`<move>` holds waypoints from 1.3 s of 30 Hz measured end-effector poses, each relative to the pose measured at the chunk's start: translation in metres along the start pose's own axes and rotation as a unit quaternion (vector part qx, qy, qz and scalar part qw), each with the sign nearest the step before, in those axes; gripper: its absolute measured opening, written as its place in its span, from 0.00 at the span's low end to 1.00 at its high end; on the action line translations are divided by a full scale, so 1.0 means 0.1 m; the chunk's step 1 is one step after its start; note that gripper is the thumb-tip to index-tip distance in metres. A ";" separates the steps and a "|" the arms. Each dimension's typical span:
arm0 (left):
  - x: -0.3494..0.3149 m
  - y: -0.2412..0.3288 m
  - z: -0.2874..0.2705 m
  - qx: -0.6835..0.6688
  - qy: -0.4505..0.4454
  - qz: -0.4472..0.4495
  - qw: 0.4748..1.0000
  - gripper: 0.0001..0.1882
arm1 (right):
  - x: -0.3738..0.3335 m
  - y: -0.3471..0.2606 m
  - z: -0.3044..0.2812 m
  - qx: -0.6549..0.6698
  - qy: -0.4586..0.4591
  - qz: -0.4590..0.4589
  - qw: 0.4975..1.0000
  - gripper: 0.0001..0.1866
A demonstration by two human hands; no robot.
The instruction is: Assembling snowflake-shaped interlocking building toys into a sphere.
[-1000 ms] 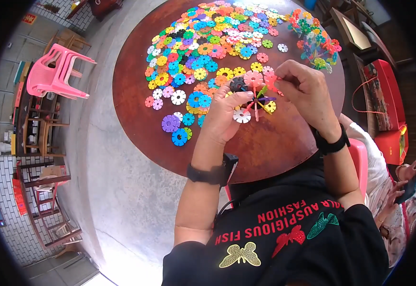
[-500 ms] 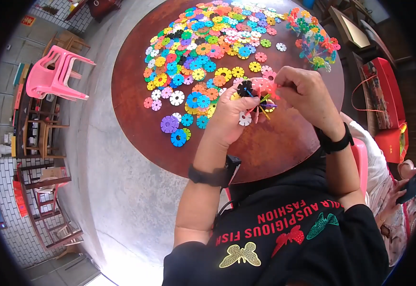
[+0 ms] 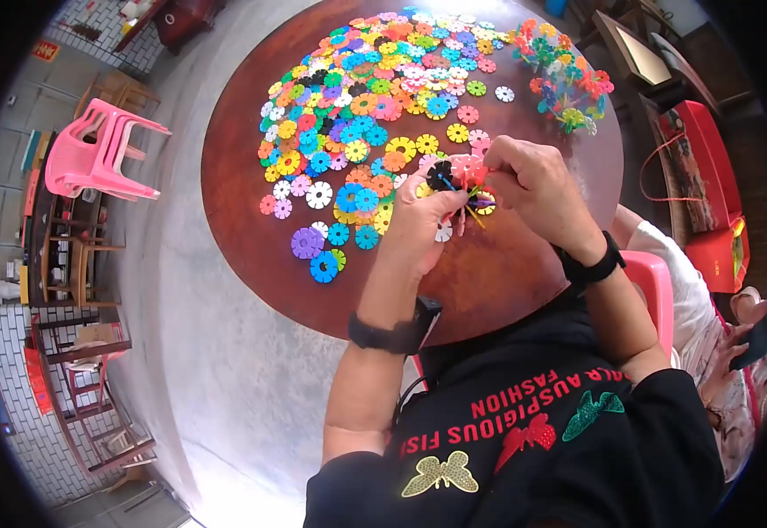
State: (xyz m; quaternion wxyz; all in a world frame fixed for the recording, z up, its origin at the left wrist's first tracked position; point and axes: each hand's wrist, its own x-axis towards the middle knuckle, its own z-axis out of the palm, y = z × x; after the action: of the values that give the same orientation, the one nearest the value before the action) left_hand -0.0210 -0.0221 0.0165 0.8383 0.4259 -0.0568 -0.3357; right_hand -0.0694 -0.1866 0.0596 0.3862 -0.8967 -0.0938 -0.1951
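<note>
Above the near part of the round table, my left hand [image 3: 414, 231] is closed round a small cluster of interlocking flower discs [image 3: 469, 170]. Black, pink-red, yellow and purple notched pieces show in it, some seen edge-on. My right hand [image 3: 537, 189] pinches at the right side of the cluster, on a pink-red disc partly covered by its fingers. Where the pieces join is too small to make out. Beyond my hands, many loose flower discs [image 3: 363, 104] in mixed colours are spread over the table. A large purple disc [image 3: 307, 243] lies left of my left hand.
The brown round table [image 3: 252, 202] bears a built structure of coloured discs [image 3: 568, 79] at its far right. A pink plastic chair [image 3: 93, 154] stands to the left. At the right are a red box [image 3: 704, 167] and a seated person's pale clothing [image 3: 682, 282].
The whole view has shifted slightly, with the table and discs a little lower and left. Both hands stay together at the cluster, the right still pinching its edge.
</note>
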 end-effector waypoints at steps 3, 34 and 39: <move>0.01 -0.06 0.00 -0.013 0.007 0.001 1.000 0.18 | 0.00 0.06 0.08 0.001 0.026 -0.007 1.000 0.04; 0.12 0.23 -0.34 -0.252 -0.016 0.028 0.967 0.27 | -0.27 0.44 0.37 -0.218 -0.152 0.015 0.964 0.11; 0.14 0.20 -0.35 -0.266 0.000 0.028 0.964 0.27 | -0.23 0.42 0.29 -0.130 -0.141 -0.020 0.981 0.10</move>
State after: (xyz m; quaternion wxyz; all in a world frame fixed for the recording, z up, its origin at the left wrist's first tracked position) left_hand 0.0133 0.0011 0.0069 0.9303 0.1861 0.0228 -0.3153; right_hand -0.0686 -0.1947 0.0039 0.2455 -0.9556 -0.1389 -0.0851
